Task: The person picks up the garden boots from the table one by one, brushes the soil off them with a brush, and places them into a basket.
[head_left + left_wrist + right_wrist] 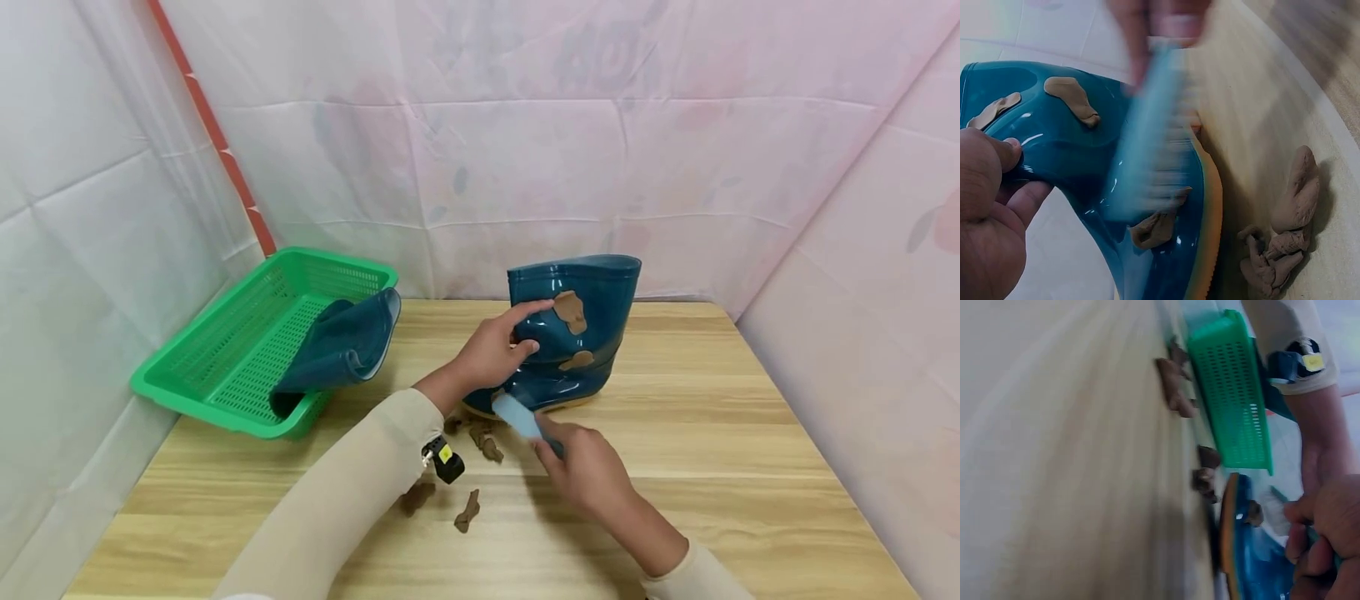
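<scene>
A blue rubber boot (611, 312) stands on the table with its toe to the left. Brown clay-like patches (570, 312) cling to its shaft, and another lump (1155, 230) sticks near the toe. My left hand (491, 354) pinches the front of the shaft between thumb and fingers. With my right hand (592, 471) I grip the handle of a light blue brush (516, 415). Its bristles, blurred in the left wrist view, are over the boot's foot beside the toe lump; whether they touch it I cannot tell.
Several loose brown lumps (467, 511) lie on the wooden table (720, 450) in front of the boot. At the left stands a green plastic basket (187, 408), with a second blue boot (341, 342) leaning over its rim. White sheeting (480, 167) hangs behind the table.
</scene>
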